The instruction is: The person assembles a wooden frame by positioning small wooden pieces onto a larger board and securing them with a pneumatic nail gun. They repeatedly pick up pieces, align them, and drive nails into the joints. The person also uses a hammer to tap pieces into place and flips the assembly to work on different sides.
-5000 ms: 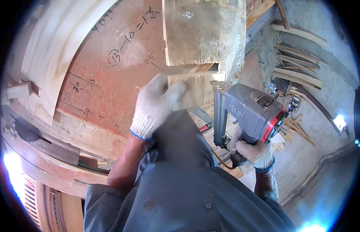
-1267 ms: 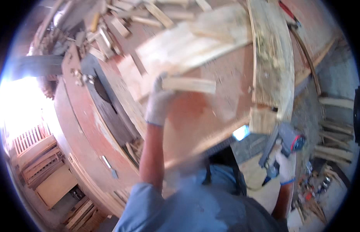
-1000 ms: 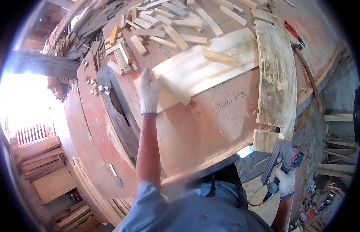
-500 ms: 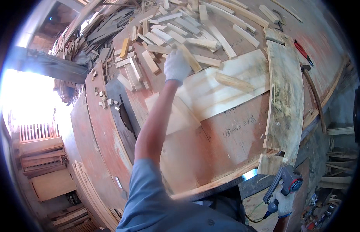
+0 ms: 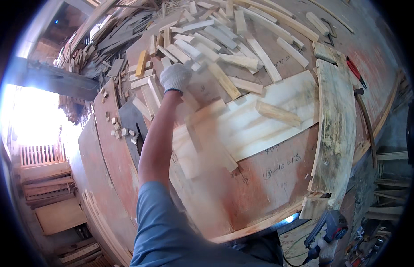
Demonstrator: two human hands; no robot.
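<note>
My left hand (image 5: 176, 77), in a white knit glove, reaches out among the loose wooden blocks (image 5: 225, 81) on the bench. Its fingers point away and are hidden, so any grip does not show. Low on the right, my gloved right hand (image 5: 327, 251) is wrapped round the handle of a dark grey nail gun (image 5: 335, 224). The tool is close to the near end of a rough wooden frame piece (image 5: 334, 133). Beyond my left forearm lies a pale flat board (image 5: 247, 133) with one wooden block (image 5: 278, 113) resting on it.
A handsaw (image 5: 139, 138) lies left of my forearm, near small wood cubes (image 5: 117, 127). On the right are red-handled pliers (image 5: 356, 71) and a hammer (image 5: 366, 120). Scrap wood (image 5: 127, 38) is heaped at the far left. A metal clamp (image 5: 329, 33) lies at the far right.
My left hand has moved left across the blocks. The view has shifted, so the bench and boards appear further right and lower. The nail gun stays in my right hand.
</note>
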